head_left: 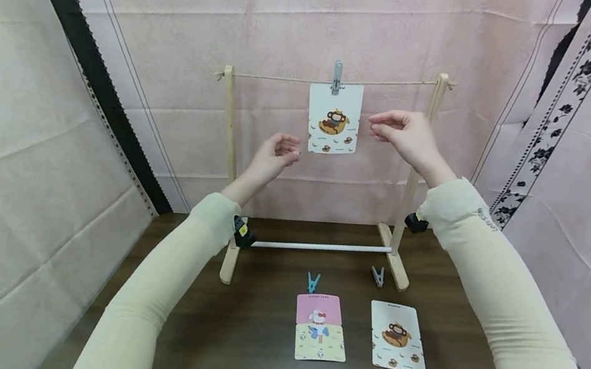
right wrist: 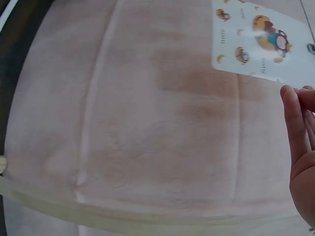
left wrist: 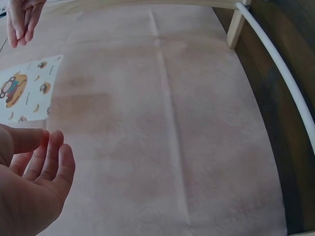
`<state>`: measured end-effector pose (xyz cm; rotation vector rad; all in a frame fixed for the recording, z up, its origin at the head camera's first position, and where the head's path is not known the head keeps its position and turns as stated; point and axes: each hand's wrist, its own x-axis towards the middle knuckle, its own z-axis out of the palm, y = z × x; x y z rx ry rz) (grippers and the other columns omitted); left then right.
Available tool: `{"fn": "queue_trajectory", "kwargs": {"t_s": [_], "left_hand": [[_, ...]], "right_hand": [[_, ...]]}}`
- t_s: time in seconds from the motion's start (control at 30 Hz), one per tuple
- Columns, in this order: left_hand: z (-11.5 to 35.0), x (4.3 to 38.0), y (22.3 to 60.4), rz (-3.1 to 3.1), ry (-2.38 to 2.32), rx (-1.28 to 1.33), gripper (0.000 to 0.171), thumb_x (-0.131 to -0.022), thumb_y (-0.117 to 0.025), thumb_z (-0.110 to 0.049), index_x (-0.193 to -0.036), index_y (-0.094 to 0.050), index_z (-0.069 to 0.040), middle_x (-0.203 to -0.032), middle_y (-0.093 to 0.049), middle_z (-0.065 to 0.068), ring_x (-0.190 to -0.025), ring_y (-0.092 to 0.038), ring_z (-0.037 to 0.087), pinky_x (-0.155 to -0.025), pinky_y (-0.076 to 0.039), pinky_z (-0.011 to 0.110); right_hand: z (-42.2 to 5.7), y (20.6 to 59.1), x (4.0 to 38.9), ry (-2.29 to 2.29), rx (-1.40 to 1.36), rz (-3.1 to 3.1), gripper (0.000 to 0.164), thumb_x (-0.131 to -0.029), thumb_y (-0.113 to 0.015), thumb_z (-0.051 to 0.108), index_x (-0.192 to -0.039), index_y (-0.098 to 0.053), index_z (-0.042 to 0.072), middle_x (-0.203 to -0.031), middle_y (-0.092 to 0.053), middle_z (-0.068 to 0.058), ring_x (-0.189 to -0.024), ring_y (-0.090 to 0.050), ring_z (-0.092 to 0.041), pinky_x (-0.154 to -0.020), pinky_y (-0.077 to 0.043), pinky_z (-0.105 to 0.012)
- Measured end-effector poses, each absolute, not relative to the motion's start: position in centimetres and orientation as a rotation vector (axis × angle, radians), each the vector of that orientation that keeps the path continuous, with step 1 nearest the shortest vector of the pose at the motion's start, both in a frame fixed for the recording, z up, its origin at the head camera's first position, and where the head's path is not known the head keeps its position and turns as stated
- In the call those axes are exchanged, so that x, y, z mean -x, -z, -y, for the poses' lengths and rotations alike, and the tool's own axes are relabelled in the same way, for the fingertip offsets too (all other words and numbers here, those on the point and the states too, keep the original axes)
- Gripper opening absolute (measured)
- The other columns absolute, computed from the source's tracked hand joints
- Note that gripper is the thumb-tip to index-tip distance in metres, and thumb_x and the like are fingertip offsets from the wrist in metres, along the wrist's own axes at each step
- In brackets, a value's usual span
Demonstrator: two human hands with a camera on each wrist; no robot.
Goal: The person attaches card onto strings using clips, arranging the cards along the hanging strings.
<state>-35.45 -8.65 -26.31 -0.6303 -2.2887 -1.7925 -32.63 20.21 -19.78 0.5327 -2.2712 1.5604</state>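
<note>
A white card with a monkey picture [head_left: 332,128] hangs from a string, held at its top by a grey clothespin [head_left: 337,77]. My left hand [head_left: 275,158] is in the air by the card's lower left side, fingers loosely bent and nothing in them. Off the card's right edge, my right hand [head_left: 405,138] is raised with thumb and fingertips close together, holding nothing. In the right wrist view the right fingertips [right wrist: 290,96] appear just beside the edge of the hanging card [right wrist: 268,37].
The string [head_left: 394,84] runs between two wooden posts, joined low by a white rod [head_left: 320,247]. On the dark table [head_left: 238,353] lie a pink-and-yellow card [head_left: 321,333], another monkey card [head_left: 396,353], a blue clothespin [head_left: 312,283] and a grey clothespin [head_left: 377,277]. Pale cloth [head_left: 183,17] surrounds the table.
</note>
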Motion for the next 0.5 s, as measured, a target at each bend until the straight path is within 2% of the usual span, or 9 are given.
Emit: {"fn": "queue_trajectory", "kwargs": {"t_s": [0.27, 0.5], "left_hand": [[10.5, 34.3, 27.5, 2.355, 1.748, 0.588, 0.033, -0.101, -0.059, -0.003, -0.132, -0.053, 0.005, -0.121, -0.061, 0.027, -0.104, -0.063, 0.029, -0.094, -0.052, 0.037], [11.9, 33.8, 28.5, 2.362, 1.800, 0.593, 0.035, -0.101, -0.059, -0.003, -0.134, -0.052, 0.005, -0.123, -0.059, 0.027, -0.104, -0.063, 0.029, -0.097, -0.052, 0.044]], "right_hand": [[-21.1, 22.6, 32.4, -1.504, -0.545, 2.367, 0.025, -0.100, -0.063, 0.008, -0.120, -0.068, -0.007, -0.119, -0.069, -0.022, -0.092, -0.072, -0.009, -0.086, -0.056, -0.028], [-22.4, 24.6, 31.9, -1.489, -0.517, 2.374, 0.025, -0.099, -0.065, 0.009, -0.118, -0.069, -0.007, -0.113, -0.073, -0.017, -0.088, -0.072, -0.007, -0.081, -0.057, -0.023]]}}
